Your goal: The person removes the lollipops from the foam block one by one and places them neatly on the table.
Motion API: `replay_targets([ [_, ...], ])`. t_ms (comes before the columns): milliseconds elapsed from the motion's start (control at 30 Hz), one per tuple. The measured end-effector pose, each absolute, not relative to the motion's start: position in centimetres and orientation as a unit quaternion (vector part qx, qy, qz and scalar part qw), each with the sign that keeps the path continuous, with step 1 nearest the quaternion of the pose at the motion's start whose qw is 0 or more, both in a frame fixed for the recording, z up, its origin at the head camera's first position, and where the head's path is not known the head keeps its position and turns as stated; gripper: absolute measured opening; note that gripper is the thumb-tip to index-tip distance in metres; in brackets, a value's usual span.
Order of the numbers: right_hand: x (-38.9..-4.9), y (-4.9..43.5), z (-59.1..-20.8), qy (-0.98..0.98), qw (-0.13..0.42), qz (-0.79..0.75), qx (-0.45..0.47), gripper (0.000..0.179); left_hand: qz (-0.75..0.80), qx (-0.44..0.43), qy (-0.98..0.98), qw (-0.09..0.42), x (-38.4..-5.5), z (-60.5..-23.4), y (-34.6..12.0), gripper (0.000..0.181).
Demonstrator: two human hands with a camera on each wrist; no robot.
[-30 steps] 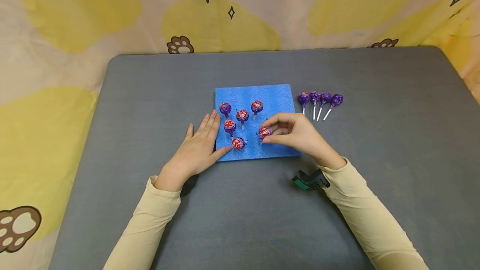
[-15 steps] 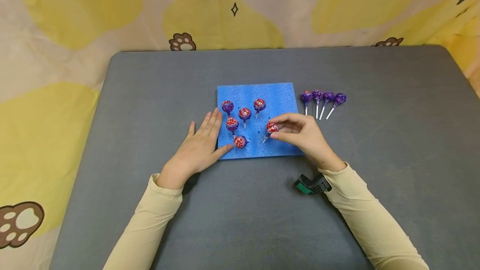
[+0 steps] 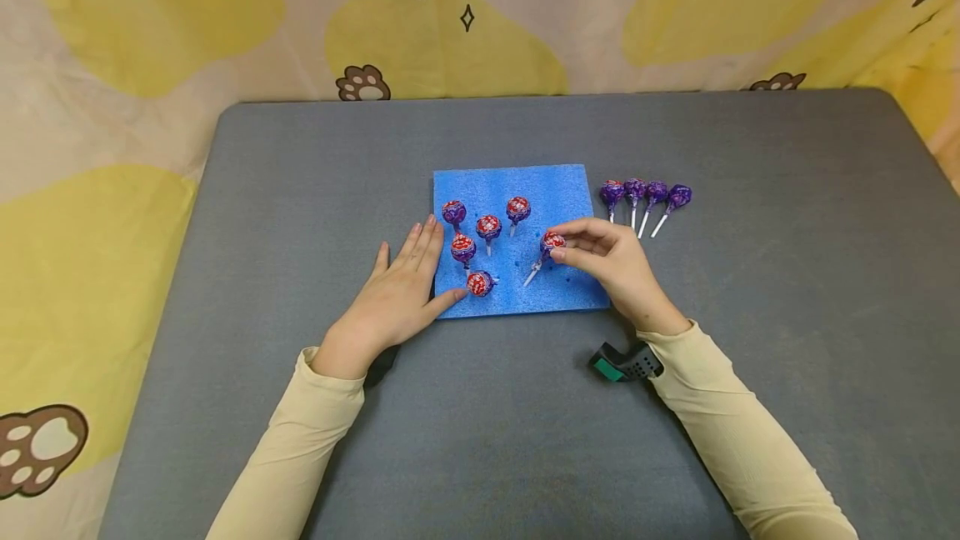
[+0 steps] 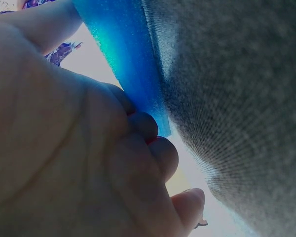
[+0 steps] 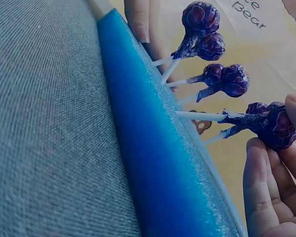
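My right hand (image 3: 622, 269) pinches the purple-and-red wrapped head of a lollipop (image 3: 551, 241) between thumb and fingers, over the right part of a blue foam board (image 3: 480, 182). The lollipop leans, its white stick (image 3: 532, 273) slanting down toward the near left. In the right wrist view the stick of the held lollipop (image 5: 276, 129) overlaps the foam's top edge. Several other lollipops, such as one (image 3: 488, 227) near the middle, stand in the board's left half. My left hand (image 3: 393, 302) lies with straight fingers along the board's left edge, thumb at its near left corner, beside a tilted lollipop (image 3: 480, 282).
Several lollipops (image 3: 656, 192) lie in a row on the grey table (image 3: 765, 273), just right of the board. Small dark holes show in the foam near the right hand. A patterned yellow cloth (image 3: 517, 40) hangs behind the table. A black-and-green device (image 3: 626, 362) sits under the right wrist.
My right hand has moved a little away and to the right with the lollipop, which has gone from near upright to leaning, more stick showing. The left hand stays in place.
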State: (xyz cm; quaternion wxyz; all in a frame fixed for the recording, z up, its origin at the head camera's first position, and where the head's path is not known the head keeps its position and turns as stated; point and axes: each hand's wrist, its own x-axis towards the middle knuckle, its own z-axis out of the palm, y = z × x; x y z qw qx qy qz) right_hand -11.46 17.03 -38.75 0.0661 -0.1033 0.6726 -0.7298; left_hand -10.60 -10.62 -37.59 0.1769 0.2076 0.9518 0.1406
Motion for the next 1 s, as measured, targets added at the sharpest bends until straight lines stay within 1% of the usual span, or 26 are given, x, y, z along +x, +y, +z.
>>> replay_targets([
  [200,-11.47,17.04,-38.76,0.666,0.055,-0.736,-0.105,0.021,0.141,0.209,0.952,0.176,-10.62,-37.54,-10.59,0.085],
  [733,-11.31,16.96,-38.59,0.664,0.047,-0.74,-0.097,0.021,0.143,0.21,0.952,0.173,-10.59,-37.55,-10.56,0.086],
  [1000,-11.61,17.52,-38.53,0.648,0.029,-0.757,-0.082,0.018,0.144,0.21,0.951,0.174,-10.6,-37.52,-10.6,0.086],
])
